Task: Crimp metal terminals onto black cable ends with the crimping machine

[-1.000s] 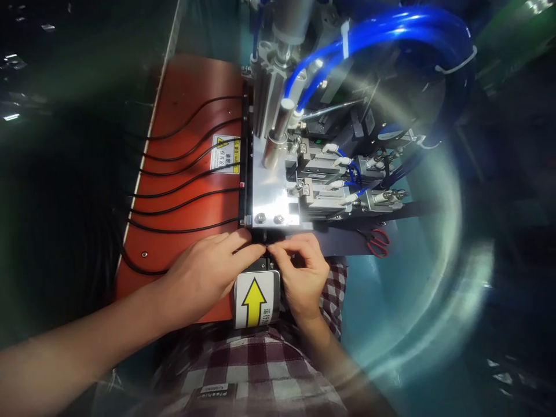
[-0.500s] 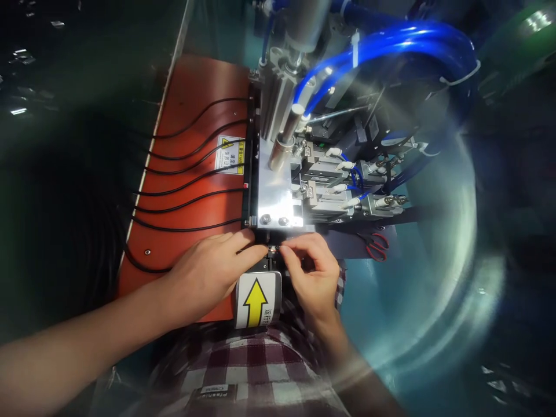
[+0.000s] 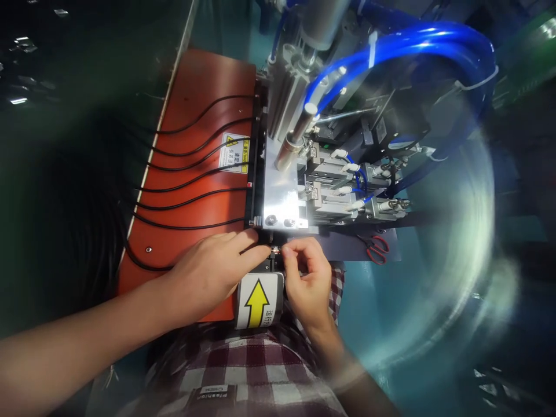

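A black cable [image 3: 145, 263] lies across the orange board and runs in under my left hand [image 3: 212, 275]. That hand is closed over the cable, its fingertips at the end of the black rail; the cable's end is mostly hidden. Facing it, my right hand [image 3: 309, 278] pinches thumb and forefinger together. What it pinches is too small to make out. Between the fingertips shows a small shiny metal piece [image 3: 276, 251] on the black fixture. Just below it is a white label with a yellow arrow [image 3: 258, 301].
Several more cables [image 3: 191, 229] cross the orange board [image 3: 208, 75] into the rail. Beyond my hands stands a machine with a metal plate [image 3: 281, 197], air cylinders [image 3: 332, 200] and blue hoses [image 3: 417, 37]. Red-handled snips [image 3: 377, 250] lie on the grey shelf [image 3: 343, 246] at right.
The view has shifted slightly, so the machine appears farther right. My right hand's fingers have curled in a little and its wrist has turned; my left hand stays at the same spot.
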Motion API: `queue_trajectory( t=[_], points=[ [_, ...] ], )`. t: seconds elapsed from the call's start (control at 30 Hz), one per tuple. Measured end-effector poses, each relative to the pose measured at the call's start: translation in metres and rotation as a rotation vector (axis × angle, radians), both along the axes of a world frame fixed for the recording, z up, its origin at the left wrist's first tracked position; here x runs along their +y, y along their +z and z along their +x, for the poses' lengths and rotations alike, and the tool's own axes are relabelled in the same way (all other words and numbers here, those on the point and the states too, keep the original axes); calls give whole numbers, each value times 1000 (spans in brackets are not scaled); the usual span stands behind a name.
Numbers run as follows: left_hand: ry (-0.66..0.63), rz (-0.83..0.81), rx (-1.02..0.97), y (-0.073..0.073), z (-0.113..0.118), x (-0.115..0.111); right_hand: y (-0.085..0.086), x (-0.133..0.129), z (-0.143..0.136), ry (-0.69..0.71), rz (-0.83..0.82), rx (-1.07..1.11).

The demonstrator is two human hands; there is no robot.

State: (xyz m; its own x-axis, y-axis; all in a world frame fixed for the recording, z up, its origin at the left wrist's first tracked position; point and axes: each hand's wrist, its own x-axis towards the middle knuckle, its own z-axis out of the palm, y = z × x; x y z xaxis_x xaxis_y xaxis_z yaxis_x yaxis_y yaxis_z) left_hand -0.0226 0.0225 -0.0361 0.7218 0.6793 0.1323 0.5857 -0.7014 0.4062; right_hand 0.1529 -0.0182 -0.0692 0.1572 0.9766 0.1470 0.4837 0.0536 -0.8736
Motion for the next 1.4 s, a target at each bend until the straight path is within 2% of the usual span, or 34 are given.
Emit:
queue_trajectory(
  t=[0.23, 0.5, 0.6, 0.73, 0.8, 0.93, 1.1, 1.2, 1.33, 1.4],
  points=[
    [4, -11, 7, -3, -1, -2, 9, 4, 2, 56, 22, -116],
    [-6, -18, 28, 1, -2, 1, 4, 2, 2, -11, -156, 1],
    [-17, 7, 24, 3, -1, 2, 5, 6, 3, -1, -291, 118],
    [-21, 16, 41, 4, -1, 2, 7, 15, 11, 49, -594, 407],
    [-10, 29, 28, 3, -2, 1, 5, 17, 16, 48, -660, 519],
    [9, 64, 6, -4, -4, -1, 3, 14, 23, 8, -594, 597],
    [10, 11, 9, -7, -7, -2, 6, 11, 13, 28, -514, 544],
    [19, -4, 16, -9, -8, -3, 7, 12, 7, 10, -449, 420],
    [16, 17, 44, -13, -8, -3, 11, 12, 5, -4, -226, 61],
    [2, 55, 55, -12, -8, -2, 13, 13, 5, 0, -246, 48]
  ],
)
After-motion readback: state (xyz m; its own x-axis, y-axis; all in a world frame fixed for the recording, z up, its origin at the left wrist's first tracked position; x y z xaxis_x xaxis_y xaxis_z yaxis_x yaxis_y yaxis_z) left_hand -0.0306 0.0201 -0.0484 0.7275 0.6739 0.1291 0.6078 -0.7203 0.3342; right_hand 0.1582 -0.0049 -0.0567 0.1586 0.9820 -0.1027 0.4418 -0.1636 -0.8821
